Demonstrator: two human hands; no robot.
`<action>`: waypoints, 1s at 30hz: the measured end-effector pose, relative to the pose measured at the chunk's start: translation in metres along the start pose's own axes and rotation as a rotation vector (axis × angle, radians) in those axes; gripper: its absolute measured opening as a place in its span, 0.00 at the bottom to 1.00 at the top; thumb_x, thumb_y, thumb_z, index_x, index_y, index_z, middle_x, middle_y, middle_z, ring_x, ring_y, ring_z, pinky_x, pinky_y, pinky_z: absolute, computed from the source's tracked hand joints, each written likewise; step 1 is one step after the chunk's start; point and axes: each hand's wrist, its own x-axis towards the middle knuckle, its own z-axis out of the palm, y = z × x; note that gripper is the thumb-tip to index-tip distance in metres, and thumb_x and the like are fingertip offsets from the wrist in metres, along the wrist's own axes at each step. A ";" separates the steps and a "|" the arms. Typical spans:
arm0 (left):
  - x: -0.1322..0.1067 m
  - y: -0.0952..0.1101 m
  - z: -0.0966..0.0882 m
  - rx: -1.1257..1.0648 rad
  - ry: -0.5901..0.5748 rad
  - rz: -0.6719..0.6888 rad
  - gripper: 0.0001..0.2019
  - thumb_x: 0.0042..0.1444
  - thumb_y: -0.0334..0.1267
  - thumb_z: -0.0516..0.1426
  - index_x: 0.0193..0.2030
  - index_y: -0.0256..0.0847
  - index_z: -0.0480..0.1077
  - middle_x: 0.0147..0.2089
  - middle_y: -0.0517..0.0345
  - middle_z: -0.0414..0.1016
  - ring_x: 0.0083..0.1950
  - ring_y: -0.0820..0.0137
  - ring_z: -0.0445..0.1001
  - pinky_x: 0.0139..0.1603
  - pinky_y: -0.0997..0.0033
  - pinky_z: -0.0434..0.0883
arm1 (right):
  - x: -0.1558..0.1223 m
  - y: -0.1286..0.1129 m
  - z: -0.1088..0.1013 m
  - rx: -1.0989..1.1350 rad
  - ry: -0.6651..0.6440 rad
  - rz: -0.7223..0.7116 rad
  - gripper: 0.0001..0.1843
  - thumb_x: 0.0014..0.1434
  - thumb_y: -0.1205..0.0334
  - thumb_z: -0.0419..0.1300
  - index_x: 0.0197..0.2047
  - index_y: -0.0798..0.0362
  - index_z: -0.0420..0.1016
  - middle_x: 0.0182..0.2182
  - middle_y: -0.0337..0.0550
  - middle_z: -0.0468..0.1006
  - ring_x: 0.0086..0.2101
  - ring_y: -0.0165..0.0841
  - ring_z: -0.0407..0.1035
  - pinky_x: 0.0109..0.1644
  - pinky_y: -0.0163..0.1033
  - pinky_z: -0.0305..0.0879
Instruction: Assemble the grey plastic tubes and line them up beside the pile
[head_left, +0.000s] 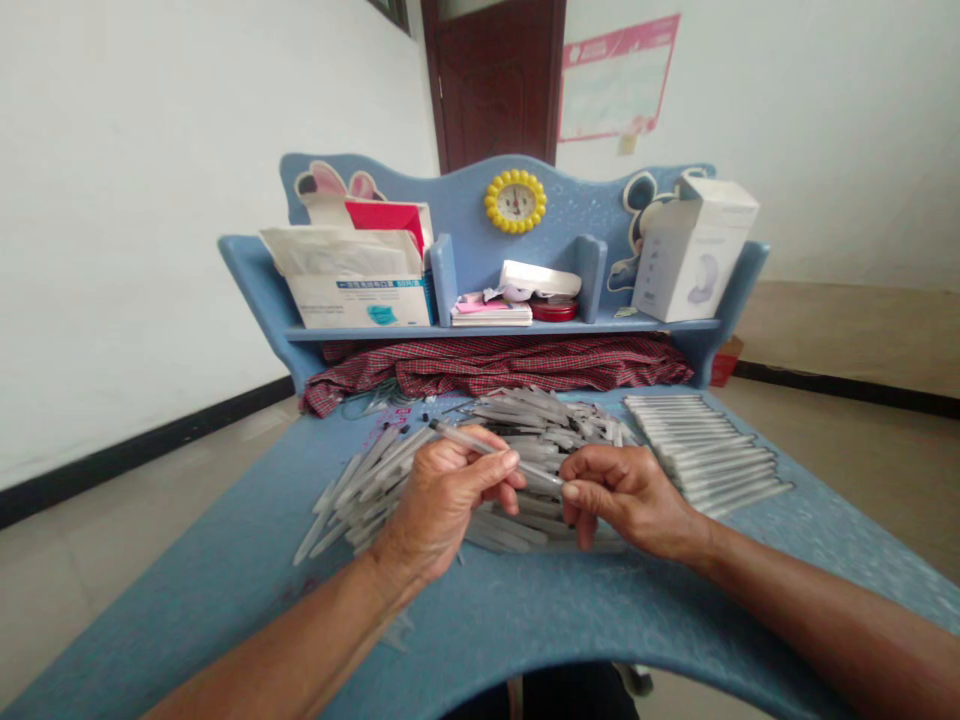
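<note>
My L hand (450,495) is closed round a clear pen tube (466,439), thumb on top. The tube is tilted, far end up-left, over the loose pile (540,420) of same tubes. My R hand (626,495) pinches the tube's near end btw thumb & forefinger, other fingers curled down onto the pile. Both hands sit low over the blue desk (225,580). A neat row (705,450) of tubes lies just R of my R hand (laid side by side). Plaid cloth (495,365) is behind the pile, under the shelf (510,327).
</note>
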 end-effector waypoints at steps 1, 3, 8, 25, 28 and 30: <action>0.000 -0.001 0.000 -0.002 -0.001 0.000 0.09 0.42 0.35 0.62 0.28 0.37 0.66 0.21 0.60 0.74 0.18 0.73 0.69 0.21 0.72 0.67 | 0.000 0.001 0.000 -0.018 -0.004 -0.005 0.14 0.54 0.53 0.59 0.31 0.57 0.67 0.19 0.36 0.71 0.16 0.27 0.69 0.17 0.29 0.62; -0.001 -0.002 0.001 0.000 -0.009 0.007 0.08 0.43 0.35 0.62 0.28 0.37 0.66 0.21 0.60 0.74 0.18 0.73 0.69 0.22 0.72 0.67 | 0.000 0.002 0.000 -0.049 -0.014 -0.012 0.14 0.55 0.53 0.58 0.31 0.56 0.67 0.19 0.36 0.71 0.16 0.26 0.68 0.17 0.28 0.61; -0.002 -0.001 0.001 0.018 -0.019 0.045 0.06 0.45 0.34 0.61 0.28 0.36 0.67 0.21 0.59 0.74 0.19 0.73 0.70 0.22 0.74 0.67 | 0.003 -0.002 -0.001 -0.061 -0.024 -0.019 0.13 0.56 0.53 0.57 0.31 0.56 0.66 0.18 0.34 0.70 0.15 0.25 0.67 0.17 0.28 0.61; 0.003 0.001 -0.003 0.247 -0.242 -0.341 0.17 0.46 0.47 0.60 0.19 0.38 0.61 0.13 0.66 0.60 0.13 0.80 0.57 0.12 0.82 0.55 | 0.006 -0.009 -0.001 -1.318 -0.118 -0.907 0.13 0.62 0.66 0.46 0.49 0.54 0.65 0.25 0.37 0.69 0.23 0.28 0.61 0.25 0.34 0.57; 0.002 0.002 -0.001 0.290 -0.291 -0.336 0.17 0.49 0.48 0.58 0.20 0.37 0.62 0.14 0.65 0.61 0.14 0.79 0.59 0.13 0.82 0.56 | 0.006 -0.016 0.001 -1.399 -0.062 -1.038 0.11 0.62 0.66 0.47 0.45 0.58 0.66 0.23 0.37 0.68 0.20 0.27 0.59 0.22 0.35 0.53; 0.001 0.004 -0.001 0.322 -0.317 -0.323 0.18 0.50 0.49 0.56 0.21 0.37 0.63 0.14 0.63 0.63 0.15 0.78 0.59 0.14 0.81 0.56 | 0.008 -0.023 -0.003 -1.468 -0.050 -1.033 0.10 0.62 0.66 0.46 0.43 0.59 0.66 0.23 0.38 0.68 0.20 0.27 0.60 0.22 0.35 0.52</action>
